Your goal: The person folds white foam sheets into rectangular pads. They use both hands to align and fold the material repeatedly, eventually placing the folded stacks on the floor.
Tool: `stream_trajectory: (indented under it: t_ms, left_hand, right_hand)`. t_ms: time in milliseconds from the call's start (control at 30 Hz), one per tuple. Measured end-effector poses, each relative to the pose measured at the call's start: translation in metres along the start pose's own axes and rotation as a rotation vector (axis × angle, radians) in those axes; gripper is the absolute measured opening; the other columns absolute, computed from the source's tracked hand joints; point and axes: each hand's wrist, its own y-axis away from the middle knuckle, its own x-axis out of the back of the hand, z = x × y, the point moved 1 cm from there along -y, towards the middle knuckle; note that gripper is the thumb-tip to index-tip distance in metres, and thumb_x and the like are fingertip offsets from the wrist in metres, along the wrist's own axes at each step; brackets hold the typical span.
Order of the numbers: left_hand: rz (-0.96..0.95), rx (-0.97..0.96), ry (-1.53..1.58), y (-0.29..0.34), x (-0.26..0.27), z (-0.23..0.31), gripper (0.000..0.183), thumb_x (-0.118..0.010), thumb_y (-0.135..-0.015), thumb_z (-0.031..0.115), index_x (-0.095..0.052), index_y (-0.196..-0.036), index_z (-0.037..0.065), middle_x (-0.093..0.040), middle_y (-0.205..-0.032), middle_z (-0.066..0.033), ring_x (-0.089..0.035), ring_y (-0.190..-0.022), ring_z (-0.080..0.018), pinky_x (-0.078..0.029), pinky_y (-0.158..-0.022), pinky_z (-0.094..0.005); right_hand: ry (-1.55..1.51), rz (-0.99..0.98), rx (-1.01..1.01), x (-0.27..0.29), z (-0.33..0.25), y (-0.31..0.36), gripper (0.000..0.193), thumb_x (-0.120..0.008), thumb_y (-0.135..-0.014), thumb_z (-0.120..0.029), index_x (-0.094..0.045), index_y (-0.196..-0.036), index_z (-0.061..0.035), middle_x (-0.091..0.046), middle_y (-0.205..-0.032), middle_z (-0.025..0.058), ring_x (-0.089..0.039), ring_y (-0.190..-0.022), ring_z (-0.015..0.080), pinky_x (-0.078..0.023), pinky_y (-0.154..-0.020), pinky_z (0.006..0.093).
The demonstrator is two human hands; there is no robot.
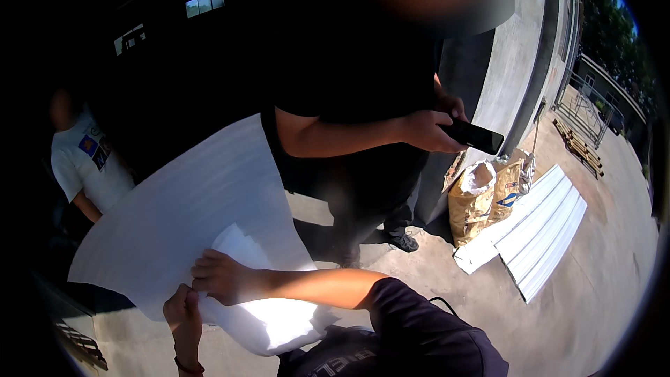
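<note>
Here on my feed, the left hand [183, 313] has its fingers curled closed on the near edge of the white sheet [188, 195], and right against it the right hand [227, 277] bends its fingers over the same spot; I can't tell whether they pinch, the contact is hidden. And what a sheet: broad, thin, flexible, bowed up in front of me, grey-white with faint ripples across the shaded upper part, a paler patch just beyond the right knuckles, then blazing white where sun strikes its lower end by my torso. Past it, a person in a dark top [349, 77] holds a black phone [478, 137]; to the right, paper sacks [471, 206] stand beside white ribbed panels [541, 237] on the sunlit concrete.
</note>
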Motion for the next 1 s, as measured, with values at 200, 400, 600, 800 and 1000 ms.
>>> stream_trajectory:
  t_ms: [200, 400, 600, 800, 1000]
  left_hand:
    - [-0.016, -0.006, 0.279, -0.008, 0.0, -0.037, 0.031, -0.047, -0.088, 0.018, -0.042, -0.061, 0.003, -0.041, -0.054, -0.0007, -0.036, -0.054, -0.0083, -0.031, -0.049, -0.0253]
    - [0.055, 0.076, 0.283, -0.016, 0.013, -0.098, 0.029, -0.049, -0.088, 0.016, -0.04, -0.063, 0.002, -0.037, -0.055, 0.0, -0.032, -0.057, -0.0071, -0.03, -0.05, -0.0245]
    - [0.356, 0.153, -0.393, -0.027, 0.112, -0.251, 0.029, -0.044, -0.091, 0.022, -0.046, -0.077, -0.004, -0.045, -0.064, -0.0149, -0.04, -0.062, -0.0232, -0.036, -0.058, -0.0344]
    - [0.333, 0.506, -0.766, 0.06, 0.259, -0.407, 0.038, -0.042, -0.093, 0.025, -0.052, -0.115, -0.004, -0.056, -0.116, -0.0169, -0.053, -0.107, -0.0284, -0.039, -0.092, -0.0346]
    - [0.374, 0.502, -0.84, 0.115, 0.23, -0.41, 0.031, -0.045, -0.089, 0.021, -0.057, -0.11, 0.001, -0.061, -0.106, -0.0171, -0.058, -0.098, -0.0317, -0.045, -0.081, -0.0365]
  right_hand:
    - [0.059, 0.052, 0.029, -0.018, -0.001, 0.004, 0.012, -0.059, -0.059, -0.008, -0.059, -0.071, -0.0062, -0.051, -0.071, 0.0035, -0.049, -0.073, 0.0185, -0.034, -0.075, 0.0303]
    - [0.101, -0.084, 0.29, -0.009, -0.012, 0.007, 0.016, -0.056, -0.063, -0.011, -0.058, -0.076, -0.0011, -0.048, -0.068, 0.0062, -0.048, -0.069, 0.0221, -0.038, -0.073, 0.034]
    - [0.048, -0.5, 0.333, -0.004, -0.019, 0.124, 0.01, -0.06, -0.058, -0.013, -0.059, -0.061, -0.0033, -0.053, -0.062, 0.0062, -0.052, -0.068, 0.0201, -0.035, -0.08, 0.0352]
    - [0.055, -1.212, -0.459, 0.054, 0.035, 0.316, 0.016, -0.053, -0.073, -0.012, -0.066, -0.078, -0.0028, -0.063, -0.072, 0.0115, -0.06, -0.074, 0.0285, -0.036, -0.086, 0.039]
    - [0.114, -1.029, -0.687, 0.071, 0.071, 0.301, 0.016, -0.051, -0.073, -0.015, -0.064, -0.079, -0.0076, -0.063, -0.08, 0.0158, -0.059, -0.079, 0.0335, -0.043, -0.079, 0.0426]
